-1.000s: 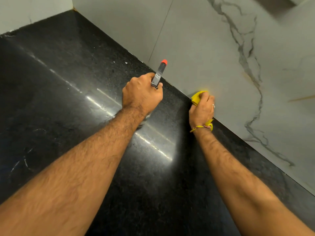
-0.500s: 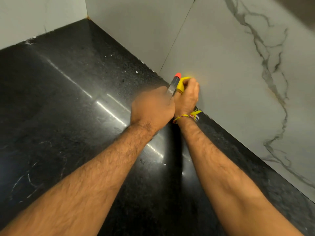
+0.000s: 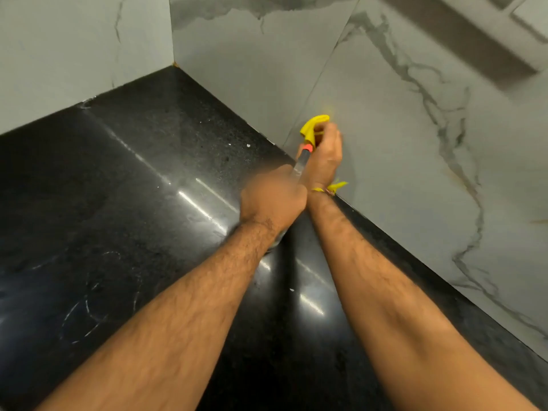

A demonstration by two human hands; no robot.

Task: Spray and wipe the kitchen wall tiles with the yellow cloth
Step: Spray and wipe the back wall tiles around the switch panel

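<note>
Clearly right hand (image 3: 323, 161) clutching yellow cloth (image 3: 313, 127), left hand (image 3: 271, 200) gripping spray bottle (image 3: 302, 161)

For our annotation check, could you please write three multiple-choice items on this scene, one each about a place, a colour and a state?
1. Where is the cloth?
A. Flat on the counter
B. Against the wall tile, in the right hand
C. Draped over the left forearm

2. What colour is the tip of the sprayer?
A. Orange-red
B. Blue
C. Green

3. What is the left hand doing?
A. Resting flat and open on the counter
B. Gripping the sprayer
C. Holding the cloth

Answers:
1. B: the right hand holds the cloth up at the tile, above the counter.
2. A: an orange-red tip shows at the sprayer's top end.
3. B: though blurred, its fingers are curled round the sprayer.
</note>
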